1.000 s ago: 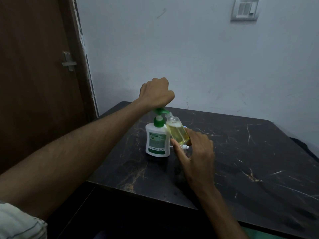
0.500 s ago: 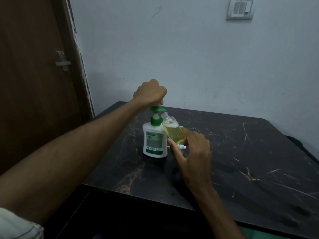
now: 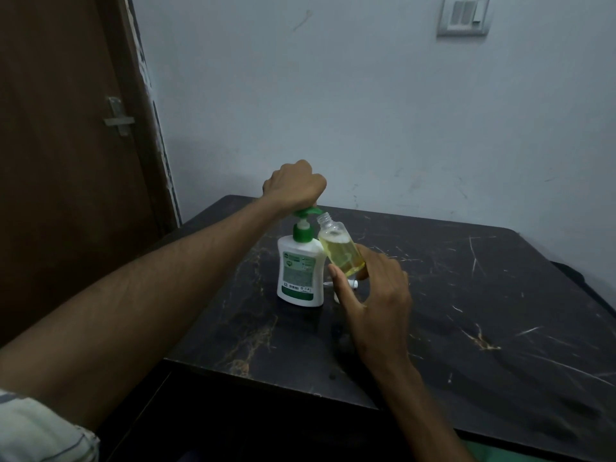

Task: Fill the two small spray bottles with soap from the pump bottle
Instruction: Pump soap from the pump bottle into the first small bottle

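Note:
A white pump bottle (image 3: 300, 275) with a green pump head stands on the dark marble table (image 3: 466, 311). My left hand (image 3: 295, 185) is curled into a fist on top of the green pump head. My right hand (image 3: 373, 295) holds a small clear spray bottle (image 3: 340, 250), uncapped and tilted, its open neck just under the pump spout. Yellowish soap fills most of it. A small white piece (image 3: 352, 283) lies on the table behind my right hand, mostly hidden; I cannot tell what it is.
The table stands in a corner against a pale wall. A brown door (image 3: 66, 145) with a metal latch is to the left. A switch plate (image 3: 465, 15) sits high on the wall at the right.
The pump head has risen under my left fist, showing its white stem. My right hand keeps the small bottle at the spout. The camera view shifted slightly.

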The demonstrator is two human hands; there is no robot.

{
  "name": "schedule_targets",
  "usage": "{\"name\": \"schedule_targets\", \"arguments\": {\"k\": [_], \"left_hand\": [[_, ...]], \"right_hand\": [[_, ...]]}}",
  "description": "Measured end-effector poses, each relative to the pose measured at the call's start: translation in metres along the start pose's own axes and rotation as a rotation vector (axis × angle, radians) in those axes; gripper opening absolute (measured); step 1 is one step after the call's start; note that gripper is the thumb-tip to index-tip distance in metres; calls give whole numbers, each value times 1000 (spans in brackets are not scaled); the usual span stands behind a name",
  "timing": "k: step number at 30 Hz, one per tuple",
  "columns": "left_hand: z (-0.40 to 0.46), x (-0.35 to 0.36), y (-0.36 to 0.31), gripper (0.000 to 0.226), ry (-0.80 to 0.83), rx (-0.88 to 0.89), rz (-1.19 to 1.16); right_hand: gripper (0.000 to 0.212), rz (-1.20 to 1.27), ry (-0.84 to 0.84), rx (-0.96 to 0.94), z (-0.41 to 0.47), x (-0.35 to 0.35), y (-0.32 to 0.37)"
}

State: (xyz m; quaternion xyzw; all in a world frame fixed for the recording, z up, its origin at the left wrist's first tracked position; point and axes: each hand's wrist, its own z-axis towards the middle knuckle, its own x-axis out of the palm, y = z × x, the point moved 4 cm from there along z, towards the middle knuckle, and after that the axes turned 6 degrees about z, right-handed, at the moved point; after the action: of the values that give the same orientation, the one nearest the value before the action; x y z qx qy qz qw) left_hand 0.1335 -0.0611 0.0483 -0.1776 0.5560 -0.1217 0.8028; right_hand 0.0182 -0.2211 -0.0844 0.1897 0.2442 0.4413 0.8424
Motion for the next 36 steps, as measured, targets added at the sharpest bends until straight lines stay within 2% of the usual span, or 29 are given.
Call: {"name": "schedule_targets", "arguments": {"k": [4,8,13,18,29,36], "left_hand": [[-2,3,0,38,-4,37,37],[-2,1,-4,24,-34,92,96],[-1,1,-5,20,-56,130,119],[-2,2,-3,27,-58,131,134],[0,4,-3,24,-91,149,160],[-2,6,-2,22,-57,132,111]], "right_hand": [[52,-18,9,4,1,2,1],[54,-14,19,19,0,3,0],[52,-16,22,21,0,3,-3],[51,-15,24,14,0,4,-3],[54,-25,35,24,0,5,-2],[54,-26,40,25,0,4,-2]]}}
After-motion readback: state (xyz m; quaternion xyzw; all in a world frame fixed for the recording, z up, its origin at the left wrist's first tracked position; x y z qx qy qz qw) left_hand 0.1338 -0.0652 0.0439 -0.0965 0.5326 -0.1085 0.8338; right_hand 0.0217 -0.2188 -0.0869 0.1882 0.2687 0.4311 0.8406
